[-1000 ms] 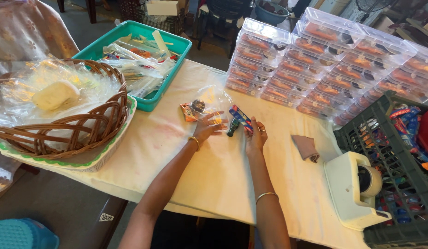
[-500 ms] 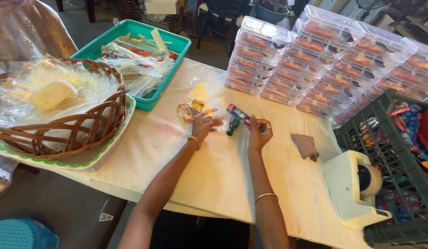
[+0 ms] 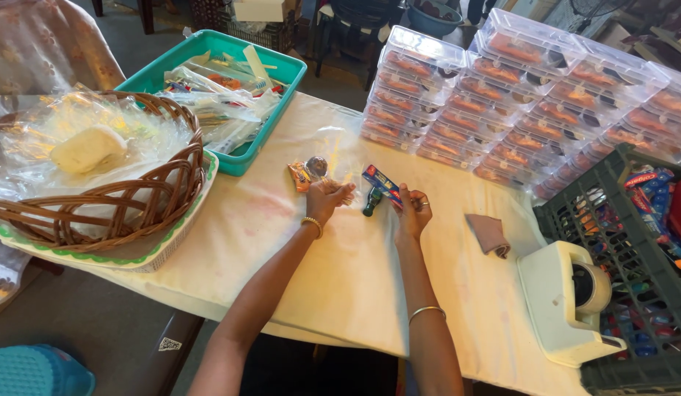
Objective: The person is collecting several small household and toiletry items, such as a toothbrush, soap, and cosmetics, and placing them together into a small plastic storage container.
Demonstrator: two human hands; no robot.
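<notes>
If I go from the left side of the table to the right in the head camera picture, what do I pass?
Wicker basket → teal tray → left hand → right hand → brown cloth → white tape dispenser → dark green crate.

The dark crate [image 3: 634, 279] and blue stool [image 3: 32, 370] are cut off by the edges.

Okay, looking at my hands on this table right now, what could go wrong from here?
The small green bottle stands loose between the left hand and the right hand, so a nudge could tip it. The right hand's fingers pinch the long blue and red box only at one end; it might slip.
</notes>
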